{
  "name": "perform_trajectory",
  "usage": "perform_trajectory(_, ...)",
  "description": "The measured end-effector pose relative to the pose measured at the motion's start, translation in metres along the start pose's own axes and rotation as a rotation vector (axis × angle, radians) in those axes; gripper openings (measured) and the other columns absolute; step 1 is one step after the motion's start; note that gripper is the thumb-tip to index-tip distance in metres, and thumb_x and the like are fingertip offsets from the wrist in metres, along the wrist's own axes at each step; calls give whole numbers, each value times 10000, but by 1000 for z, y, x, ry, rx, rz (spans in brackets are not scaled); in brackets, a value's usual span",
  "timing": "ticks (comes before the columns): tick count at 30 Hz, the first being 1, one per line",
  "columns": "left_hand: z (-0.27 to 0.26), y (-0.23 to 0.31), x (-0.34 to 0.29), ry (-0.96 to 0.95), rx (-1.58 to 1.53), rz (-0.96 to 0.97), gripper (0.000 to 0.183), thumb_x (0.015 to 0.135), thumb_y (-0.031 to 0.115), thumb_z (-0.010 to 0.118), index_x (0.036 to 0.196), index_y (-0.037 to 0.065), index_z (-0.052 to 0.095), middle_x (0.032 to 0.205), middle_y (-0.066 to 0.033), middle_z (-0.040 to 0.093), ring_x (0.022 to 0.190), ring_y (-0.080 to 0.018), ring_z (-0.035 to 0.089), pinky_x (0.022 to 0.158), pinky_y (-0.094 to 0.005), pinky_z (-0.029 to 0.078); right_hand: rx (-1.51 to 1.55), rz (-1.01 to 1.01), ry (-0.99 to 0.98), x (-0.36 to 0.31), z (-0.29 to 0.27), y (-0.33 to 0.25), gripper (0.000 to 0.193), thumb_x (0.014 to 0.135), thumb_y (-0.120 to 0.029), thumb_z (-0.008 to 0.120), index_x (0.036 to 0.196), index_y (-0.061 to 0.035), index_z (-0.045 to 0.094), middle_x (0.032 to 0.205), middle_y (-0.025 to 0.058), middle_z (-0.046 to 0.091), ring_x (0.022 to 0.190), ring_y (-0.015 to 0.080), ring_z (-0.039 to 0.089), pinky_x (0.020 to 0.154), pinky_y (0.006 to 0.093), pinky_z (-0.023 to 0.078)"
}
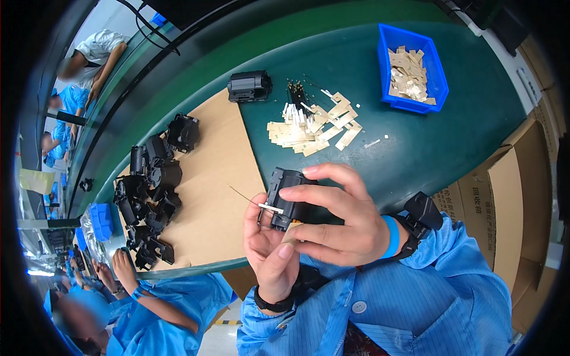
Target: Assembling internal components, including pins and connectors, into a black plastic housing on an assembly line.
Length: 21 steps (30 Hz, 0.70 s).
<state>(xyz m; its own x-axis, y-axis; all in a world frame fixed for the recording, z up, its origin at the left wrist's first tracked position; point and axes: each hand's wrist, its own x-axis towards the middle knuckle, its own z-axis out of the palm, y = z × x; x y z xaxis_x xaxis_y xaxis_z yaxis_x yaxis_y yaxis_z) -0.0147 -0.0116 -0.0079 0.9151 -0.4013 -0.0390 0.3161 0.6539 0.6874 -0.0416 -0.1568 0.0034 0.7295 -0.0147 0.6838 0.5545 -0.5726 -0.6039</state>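
In front of my chest I hold a black plastic housing (286, 184) between both hands. My left hand (270, 261) supports it from below, fingers curled at its left side and thumb raised. My right hand (350, 222) reaches in from the right, with fingertips bent over the housing's top and side. A small white connector (271, 208) with a thin wire (242, 194) lies across the housing near my left fingertips. Between my left thumb and my right fingers sits a small tan piece (291, 233), partly covered. The housing's underside is hidden.
Ahead lies a pile of tan strips (341, 115) with white connectors and dark wires. A blue bin (436, 77) of tan pieces stands at far right. Several black housings (157, 172) crowd the cardboard sheet (219, 178); another housing (249, 86) stands beyond. A co-worker's hand (124, 270) is at left.
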Motion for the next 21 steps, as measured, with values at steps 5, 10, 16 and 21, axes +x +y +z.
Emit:
perform_trajectory(5, -3, -3, -2, 36, 101, 98, 637, 747, -20, 638, 1282, 2, 295, 1210, -159, 452, 1120, -245, 475, 939, -372, 408, 156, 67, -32, 3, -7, 9, 204, 624, -118, 722, 801, -89, 626, 1191, 125, 510, 1123, 360, 409, 923, 449, 349)
perform_trajectory(10, -6, -8, -3, -4, 174, 213, 608, 758, -40, 642, 1265, 10, 311, 1188, -147, 466, 1093, -220, 487, 926, -359, 414, 192, 195, -99, 3, -5, 12, 187, 641, -118, 719, 787, -96, 604, 1228, 114, 466, 1171, 363, 351, 962, 449, 316)
perform_trajectory(16, -7, -11, -5, -1, 268, 267, 585, 760, -39, 650, 1245, 20, 329, 1128, -127, 489, 1017, -178, 512, 889, -322, 429, 188, 221, -116, 4, -5, 11, 179, 621, -111, 722, 736, -96, 585, 1236, 106, 455, 1186, 367, 336, 974, 452, 295)
perform_trajectory(21, -7, -13, -5, 1, 320, 315, 567, 768, -63, 628, 1244, 23, 333, 1126, -125, 486, 1018, -174, 510, 890, -321, 432, 56, 172, -70, 4, -4, 7, 188, 605, -132, 746, 730, -100, 608, 1196, 142, 506, 1151, 374, 381, 958, 469, 315)
